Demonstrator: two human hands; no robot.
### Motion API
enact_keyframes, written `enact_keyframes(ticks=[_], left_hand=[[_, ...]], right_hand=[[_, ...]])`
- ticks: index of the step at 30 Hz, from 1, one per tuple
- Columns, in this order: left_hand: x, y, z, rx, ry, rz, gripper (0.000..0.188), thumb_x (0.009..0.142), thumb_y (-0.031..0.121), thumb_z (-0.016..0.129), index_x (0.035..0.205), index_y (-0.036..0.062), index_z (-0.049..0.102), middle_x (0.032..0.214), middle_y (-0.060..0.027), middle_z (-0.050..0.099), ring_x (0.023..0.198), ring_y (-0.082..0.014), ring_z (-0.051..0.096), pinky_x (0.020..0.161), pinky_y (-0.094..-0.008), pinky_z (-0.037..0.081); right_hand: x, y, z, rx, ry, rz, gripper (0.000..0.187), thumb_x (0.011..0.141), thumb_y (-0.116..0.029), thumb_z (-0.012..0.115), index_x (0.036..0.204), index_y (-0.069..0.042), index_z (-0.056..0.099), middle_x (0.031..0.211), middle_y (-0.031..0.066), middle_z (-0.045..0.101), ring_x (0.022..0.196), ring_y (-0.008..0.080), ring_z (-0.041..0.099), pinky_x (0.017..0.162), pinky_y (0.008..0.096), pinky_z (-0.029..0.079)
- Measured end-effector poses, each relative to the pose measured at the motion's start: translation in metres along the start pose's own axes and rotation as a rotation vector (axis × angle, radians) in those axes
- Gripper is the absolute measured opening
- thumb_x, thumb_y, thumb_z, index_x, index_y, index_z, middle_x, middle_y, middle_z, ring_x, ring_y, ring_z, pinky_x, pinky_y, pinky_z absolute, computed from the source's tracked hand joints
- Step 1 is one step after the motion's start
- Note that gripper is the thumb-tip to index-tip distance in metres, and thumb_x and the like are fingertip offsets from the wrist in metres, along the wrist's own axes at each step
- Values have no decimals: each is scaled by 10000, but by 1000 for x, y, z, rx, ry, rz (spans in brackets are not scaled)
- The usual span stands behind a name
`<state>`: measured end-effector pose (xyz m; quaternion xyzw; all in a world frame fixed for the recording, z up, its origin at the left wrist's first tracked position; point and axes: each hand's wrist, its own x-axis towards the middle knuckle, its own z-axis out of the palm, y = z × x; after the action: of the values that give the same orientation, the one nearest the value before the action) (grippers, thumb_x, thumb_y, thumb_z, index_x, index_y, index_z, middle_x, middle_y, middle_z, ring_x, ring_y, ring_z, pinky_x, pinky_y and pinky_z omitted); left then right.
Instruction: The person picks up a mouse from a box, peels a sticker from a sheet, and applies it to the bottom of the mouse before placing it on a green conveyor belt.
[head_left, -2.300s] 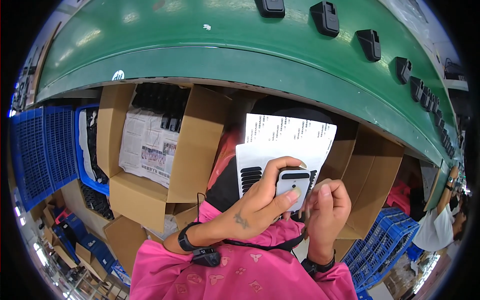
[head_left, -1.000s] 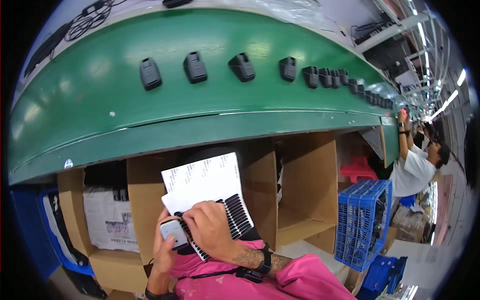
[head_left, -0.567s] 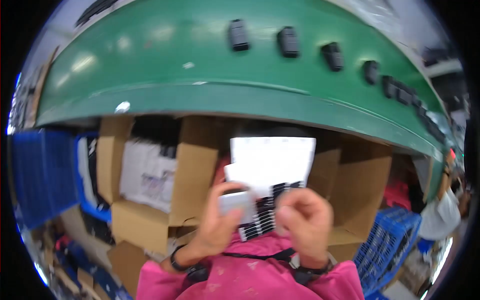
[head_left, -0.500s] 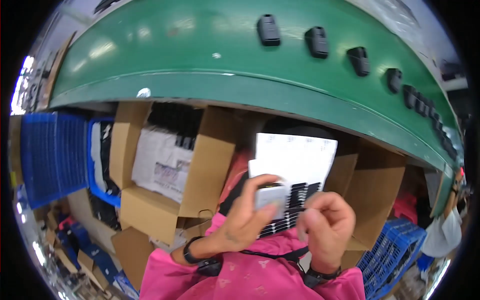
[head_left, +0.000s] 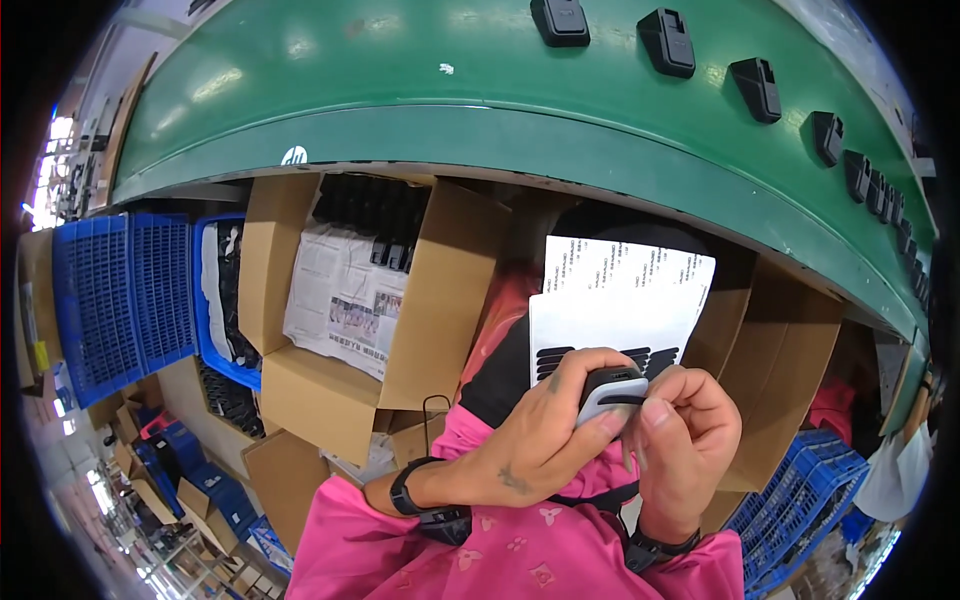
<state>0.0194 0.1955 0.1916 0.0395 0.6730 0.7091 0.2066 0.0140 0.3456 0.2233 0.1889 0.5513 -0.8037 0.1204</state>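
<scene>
My left hand (head_left: 525,435) is closed around a small rounded device (head_left: 594,404) with a light grey face and a black end. Across that grey face runs a short black strip (head_left: 621,399). The fingertips of my right hand (head_left: 688,445) pinch together at the strip's right end. Beneath both hands, on my lap, are white sheets (head_left: 625,315). Rows of black strips like this one (head_left: 556,357) show on the top sheet; its lower part is hidden behind my hands.
Several black plastic units (head_left: 668,45) stand in a line along the green bench (head_left: 400,70). An open carton (head_left: 455,290) with newsprint and black parts stands left of me, another carton (head_left: 785,360) to the right. Blue crates (head_left: 160,290) flank both sides.
My left hand has moved right and turned the device. The right hand has come up against it, and a black strip now shows across its grey face. The whole view has shifted.
</scene>
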Motion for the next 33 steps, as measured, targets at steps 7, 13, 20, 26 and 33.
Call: enact_keyframes(ticks=[7, 13, 20, 26, 33], left_hand=[[0, 0, 1, 22, 16, 37, 396, 946, 169, 500, 1252, -43, 363, 1017, -237, 561, 873, -341, 595, 773, -385, 471], [0, 0, 2, 19, 28, 39, 395, 949, 179, 500, 1250, -41, 368, 1016, -242, 561, 880, -349, 593, 774, -388, 469], [0, 0, 2, 43, 34, 52, 386, 949, 170, 499, 1241, -49, 373, 1026, -239, 554, 879, -360, 589, 779, -397, 469], [-1, 0, 1, 91, 28, 99, 385, 939, 135, 508, 1242, -55, 365, 1062, -235, 529, 927, -361, 572, 813, -398, 456], [-3, -2, 3, 131, 49, 119, 404, 936, 144, 516, 1248, -57, 354, 1086, -240, 516, 952, -353, 562, 826, -392, 447]], right_hand=[[1, 0, 0, -6, 12, 10, 71, 876, -2, 597, 867, 51, 550, 667, 29, 567, 534, 37, 477, 482, 179, 367], [1, 1, 1, 0, 17, 4, 69, 875, 4, 600, 876, 54, 552, 671, 29, 570, 531, 33, 472, 475, 174, 362], [0, 1, 2, 9, 15, 7, 76, 872, 3, 610, 889, 53, 556, 676, 36, 580, 528, 31, 478, 472, 169, 364], [0, 6, 3, -11, 45, -5, 76, 858, 24, 621, 896, 49, 561, 703, 40, 593, 547, 24, 486, 486, 167, 383], [1, 13, 3, -34, 40, -98, 85, 849, 38, 632, 862, 26, 549, 727, 40, 591, 570, 27, 506, 491, 170, 395]])
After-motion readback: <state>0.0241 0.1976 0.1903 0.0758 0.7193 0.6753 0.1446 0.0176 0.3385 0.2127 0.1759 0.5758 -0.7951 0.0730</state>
